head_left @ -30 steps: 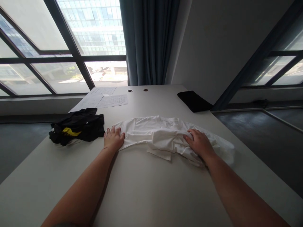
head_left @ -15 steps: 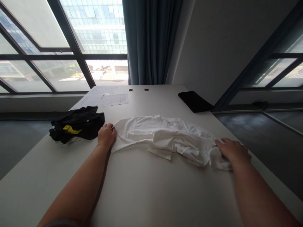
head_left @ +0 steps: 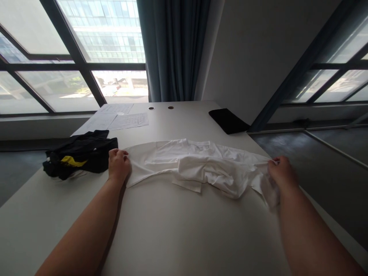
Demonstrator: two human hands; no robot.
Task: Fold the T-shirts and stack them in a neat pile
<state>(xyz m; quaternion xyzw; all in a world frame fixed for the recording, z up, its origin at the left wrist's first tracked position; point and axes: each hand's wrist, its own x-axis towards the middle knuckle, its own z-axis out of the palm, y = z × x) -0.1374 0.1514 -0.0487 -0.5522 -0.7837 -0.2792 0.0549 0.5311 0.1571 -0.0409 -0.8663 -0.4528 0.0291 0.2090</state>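
A white T-shirt [head_left: 195, 163] lies across the table, its neckline at the far side and its lower part bunched in folds toward me. My left hand [head_left: 118, 165] is closed at the end of the left sleeve, pinching its edge. Over on the right, my right hand [head_left: 281, 170] grips the top of the other sleeve between thumb and fingers and holds it a little off the table, so the cloth hangs down there. That sleeve is slightly blurred.
A heap of black clothing [head_left: 86, 153] with a yellow patch lies left of my left hand. Printed papers [head_left: 128, 120] lie at the table's far left. A flat black item [head_left: 228, 120] rests at the far right edge. The white table [head_left: 184, 230] stands before a window and curtain [head_left: 174, 50].
My right hand has moved from resting on the right sleeve to pinching and lifting it. The left hand keeps its place at the left sleeve. The view has shifted slightly to the right.
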